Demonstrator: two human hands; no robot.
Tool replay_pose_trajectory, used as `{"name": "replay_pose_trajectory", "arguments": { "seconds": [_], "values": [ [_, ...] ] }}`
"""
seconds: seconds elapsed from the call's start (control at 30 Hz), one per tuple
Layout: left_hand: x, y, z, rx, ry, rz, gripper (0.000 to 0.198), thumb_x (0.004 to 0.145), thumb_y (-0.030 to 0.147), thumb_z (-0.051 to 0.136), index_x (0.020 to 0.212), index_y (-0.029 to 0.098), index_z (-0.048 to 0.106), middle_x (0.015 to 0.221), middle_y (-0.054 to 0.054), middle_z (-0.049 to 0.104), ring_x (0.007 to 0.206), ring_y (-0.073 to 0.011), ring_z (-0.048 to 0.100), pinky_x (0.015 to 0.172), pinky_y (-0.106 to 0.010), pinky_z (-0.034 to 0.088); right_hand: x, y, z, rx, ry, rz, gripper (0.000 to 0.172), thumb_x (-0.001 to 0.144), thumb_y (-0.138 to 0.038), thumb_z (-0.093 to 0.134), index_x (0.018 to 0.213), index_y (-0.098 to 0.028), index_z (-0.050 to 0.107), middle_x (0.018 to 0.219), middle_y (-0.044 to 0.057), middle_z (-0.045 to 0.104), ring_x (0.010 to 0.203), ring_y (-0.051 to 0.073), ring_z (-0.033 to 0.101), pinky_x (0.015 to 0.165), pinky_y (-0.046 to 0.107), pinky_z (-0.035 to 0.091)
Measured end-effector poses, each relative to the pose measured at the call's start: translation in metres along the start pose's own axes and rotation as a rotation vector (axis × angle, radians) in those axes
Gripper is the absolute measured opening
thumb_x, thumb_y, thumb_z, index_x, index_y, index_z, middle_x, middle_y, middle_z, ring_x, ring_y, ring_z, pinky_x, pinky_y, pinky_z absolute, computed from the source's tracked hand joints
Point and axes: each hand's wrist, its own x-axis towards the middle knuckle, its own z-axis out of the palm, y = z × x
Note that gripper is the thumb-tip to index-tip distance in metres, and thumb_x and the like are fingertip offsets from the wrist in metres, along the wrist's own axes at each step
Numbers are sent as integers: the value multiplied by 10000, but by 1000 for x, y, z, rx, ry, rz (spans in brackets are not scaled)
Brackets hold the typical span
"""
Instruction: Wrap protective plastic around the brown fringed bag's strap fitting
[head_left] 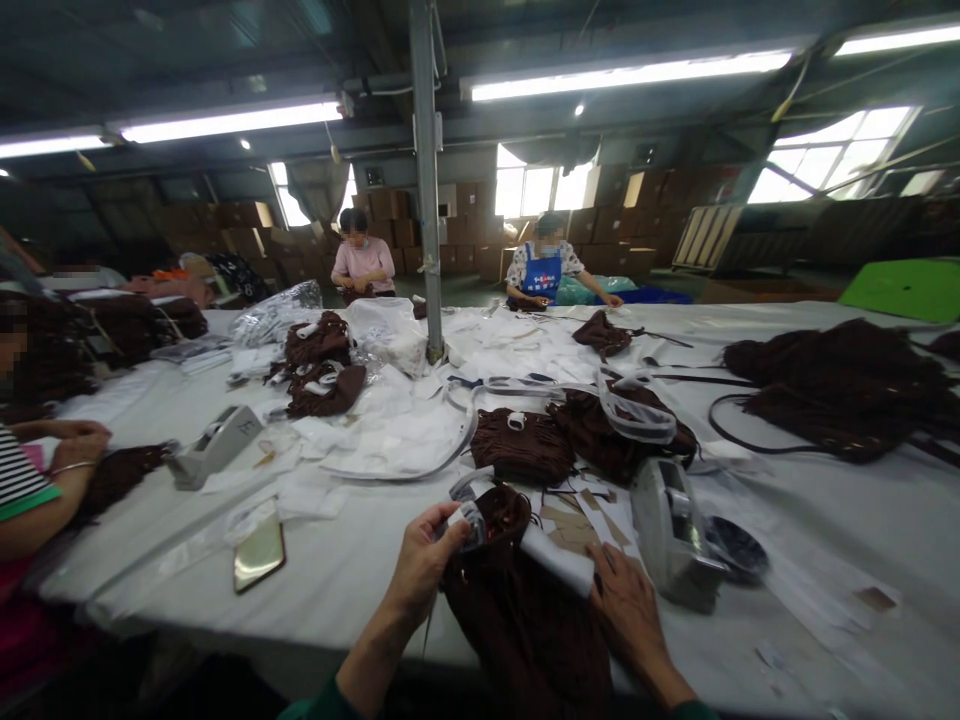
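Note:
A dark brown fringed bag (529, 620) hangs over the near table edge in front of me, its mouth facing up. My left hand (431, 555) is closed at the left of the mouth, pinching a clear plastic wrapping (471, 525) between thumb and fingers. Beside the bag's right side, my right hand (626, 605) reaches over loose paper and card with its fingers stretched out. A white paper piece (559, 562) extends from the bag's mouth to that hand's thumb side; whether the hand grips it I cannot tell. Beyond the bag lie card scraps (574, 525).
A grey tape dispenser (675, 535) stands right of my right hand. Farther left are a phone (259, 550) and another dispenser (217, 447). Brown bags (521, 447) lie ahead, near a metal post (426, 180). Co-workers sit at the left and across the table.

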Motion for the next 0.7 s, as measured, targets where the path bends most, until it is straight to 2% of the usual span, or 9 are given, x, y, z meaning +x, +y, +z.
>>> {"name": "replay_pose_trajectory", "arguments": {
  "seconds": [0.13, 0.3, 0.43, 0.57, 0.7],
  "values": [
    [-4, 4, 2, 10, -47, -29, 473, 669, 333, 830, 1067, 119, 693, 905, -79, 733, 786, -183, 634, 730, -261, 487, 0, 2, 3, 9, 18, -1, 426, 799, -205, 435, 1210, -204, 551, 1274, 125, 576, 1199, 274, 514, 982, 436, 403],
    [-4, 2, 3, 66, -33, -17, 387, 741, 419, 761, 962, 103, 724, 827, -79, 725, 726, -164, 617, 686, -243, 469, 0, 3, 3, 37, -12, 15, 444, 801, -227, 422, 1228, -218, 542, 1279, 122, 577, 1222, 273, 501, 1000, 445, 386],
    [-3, 0, 2, 51, -17, -42, 366, 748, 438, 751, 896, 104, 722, 742, -60, 706, 663, -143, 596, 642, -231, 456, 0, 1, -1, 143, -31, 37, 447, 804, -239, 423, 1230, -198, 551, 1272, 138, 580, 1232, 278, 493, 1017, 451, 372],
    [-6, -2, -2, 22, 4, -62, 389, 714, 419, 783, 935, 104, 722, 790, -70, 719, 696, -162, 614, 670, -247, 466, 1, 0, -2, 215, -8, 82, 423, 809, -268, 429, 1194, -187, 584, 1266, 149, 588, 1207, 300, 513, 1027, 496, 366],
    [-11, -2, -5, -3, 8, -71, 391, 688, 404, 806, 922, 100, 736, 803, -80, 728, 688, -162, 621, 662, -246, 469, 7, 4, 1, 344, 20, 142, 421, 808, -367, 430, 1117, -162, 629, 1214, 160, 632, 1159, 312, 564, 1022, 500, 400]
  ]
}}
